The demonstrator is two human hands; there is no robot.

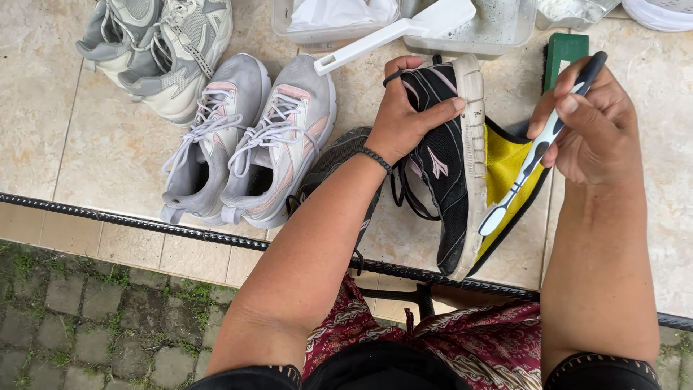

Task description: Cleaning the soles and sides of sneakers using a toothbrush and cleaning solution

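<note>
Right now the left hand (404,119) is clamped round the heel end of a black sneaker (444,166), fingers curled over the collar, thumb on the pale sole edge, holding it tipped on its side above the tiled floor (108,152). The right hand (588,123) is closed on a toothbrush (538,152), dark handle up by the fingers, white bristle end down near the sole's midsection and touching, or v. close to, the yellow insole (505,170) that sticks out beside the shoe.

Progress, as a judgement: scrubbing is mid-way on this shoe. Sole rim looks fairly pale w/ a few dark specks; can't tell if wet or soaped. A 2nd dark shoe (332,170) lies partly under the left forearm, no brush on it. The grey-and-pink pair (249,141) and the grey-white pair (159,50) sit well apart to the left, laces in; whether clean already, can't tell.

Behind: clear plastic tubs (498,29) w/ some water or suds, a white scoop handle (390,36) laid across, a green block (563,54), maybe a scrub brush, just beside the right hand.
</note>
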